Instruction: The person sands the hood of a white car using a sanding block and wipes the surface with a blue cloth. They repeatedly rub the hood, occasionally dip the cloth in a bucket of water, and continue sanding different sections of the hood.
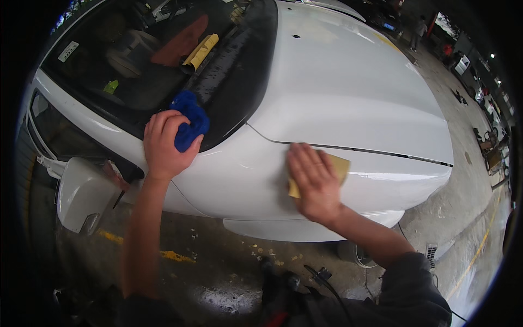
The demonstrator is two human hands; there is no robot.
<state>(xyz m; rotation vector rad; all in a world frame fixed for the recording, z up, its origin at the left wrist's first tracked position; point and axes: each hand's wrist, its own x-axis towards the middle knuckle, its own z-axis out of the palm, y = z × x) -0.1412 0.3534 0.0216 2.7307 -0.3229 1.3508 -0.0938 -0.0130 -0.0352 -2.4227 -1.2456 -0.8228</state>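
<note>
My left hand (165,140) is closed round a bunched blue cloth (192,124). It rests at the lower corner of the windshield (239,82), by the edge of the white car's body. My right hand (315,180) presses a yellow sheet of sandpaper (340,170) against the white front fender (250,180), just below the hood seam. Its fingers lie nearly straight along the sheet, and the palm hides much of it. The white hood (354,82) spreads beyond both hands.
A white side mirror (81,193) juts out at the left. A yellow paper-wrapped roll (200,53) shows at the windshield. Below the fender, a dark cable (332,291) hangs near my body. A person (419,34) stands far off on the workshop floor (463,180).
</note>
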